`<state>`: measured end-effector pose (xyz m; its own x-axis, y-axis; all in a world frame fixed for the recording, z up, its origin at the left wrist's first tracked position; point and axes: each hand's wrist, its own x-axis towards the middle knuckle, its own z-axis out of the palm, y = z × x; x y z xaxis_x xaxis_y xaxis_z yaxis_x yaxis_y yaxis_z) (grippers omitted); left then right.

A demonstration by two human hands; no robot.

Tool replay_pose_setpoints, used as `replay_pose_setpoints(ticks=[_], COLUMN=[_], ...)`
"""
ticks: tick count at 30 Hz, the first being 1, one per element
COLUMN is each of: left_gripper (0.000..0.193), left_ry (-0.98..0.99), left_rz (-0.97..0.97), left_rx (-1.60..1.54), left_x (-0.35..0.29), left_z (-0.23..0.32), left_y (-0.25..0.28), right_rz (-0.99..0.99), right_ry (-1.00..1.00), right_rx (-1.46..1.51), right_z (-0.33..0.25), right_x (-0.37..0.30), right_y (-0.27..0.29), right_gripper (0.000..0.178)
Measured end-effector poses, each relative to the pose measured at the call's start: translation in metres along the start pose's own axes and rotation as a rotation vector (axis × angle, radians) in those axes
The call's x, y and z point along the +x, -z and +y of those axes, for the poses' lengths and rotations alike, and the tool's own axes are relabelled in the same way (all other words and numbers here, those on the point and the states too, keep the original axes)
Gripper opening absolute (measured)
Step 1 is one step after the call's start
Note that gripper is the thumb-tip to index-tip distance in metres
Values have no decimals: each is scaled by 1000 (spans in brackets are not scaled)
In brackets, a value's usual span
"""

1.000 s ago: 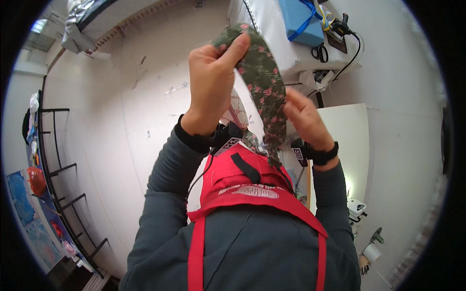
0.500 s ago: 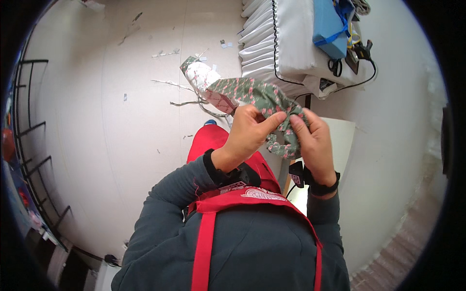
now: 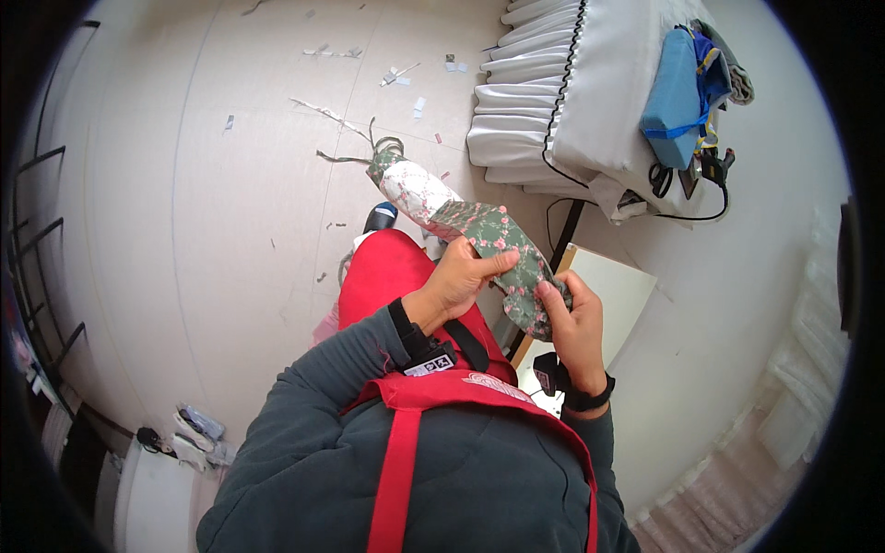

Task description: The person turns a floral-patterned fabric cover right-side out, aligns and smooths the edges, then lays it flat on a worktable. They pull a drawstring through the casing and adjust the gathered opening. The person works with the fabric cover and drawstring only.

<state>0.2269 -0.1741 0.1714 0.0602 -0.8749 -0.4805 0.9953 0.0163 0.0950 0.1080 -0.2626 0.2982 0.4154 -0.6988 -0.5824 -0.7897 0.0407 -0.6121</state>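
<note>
A long strip of floral fabric (image 3: 498,230), green with pink flowers, stretches in front of my red apron between both hands. Its far part is a white floral section (image 3: 415,191), and thin green ties (image 3: 387,146) trail from the far end above the floor. My left hand (image 3: 458,284) is closed on the strip's near-left edge, thumb on top. Farther right, my right hand (image 3: 578,323) pinches the near end between thumb and fingers. The fabric lies fairly flat between the two thumbs; its underside is hidden.
At the upper right stands a table with a white pleated skirt (image 3: 521,120), bearing a blue block (image 3: 671,97), black scissors (image 3: 658,179) and a corded black device (image 3: 714,168). Below it is a pale board (image 3: 610,290). Fabric scraps (image 3: 419,106) litter the floor; a black rack (image 3: 41,226) is at left.
The bunched green fabric has been spread flatter, and my hands have moved apart and nearer my body. The view has shifted, showing more of the table.
</note>
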Motion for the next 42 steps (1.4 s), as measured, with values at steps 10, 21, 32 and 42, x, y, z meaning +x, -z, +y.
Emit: replay_pose_setpoints(ticks=[10, 21, 32, 42], left_gripper=[76, 30, 13, 13], left_ry=[111, 127, 60, -335], left_rz=[-86, 59, 127, 273], left_rx=[223, 10, 197, 423], left_x=[1, 2, 8, 34], left_z=[-23, -24, -17, 65], left_y=[3, 13, 22, -6], right_rz=[131, 210, 328, -41], right_ry=[-107, 140, 245, 158], right_rx=[331, -26, -121, 66], right_z=[28, 21, 31, 31], right_x=[15, 1, 22, -5], right_y=[-23, -24, -66, -23], right_gripper=[20, 16, 22, 29])
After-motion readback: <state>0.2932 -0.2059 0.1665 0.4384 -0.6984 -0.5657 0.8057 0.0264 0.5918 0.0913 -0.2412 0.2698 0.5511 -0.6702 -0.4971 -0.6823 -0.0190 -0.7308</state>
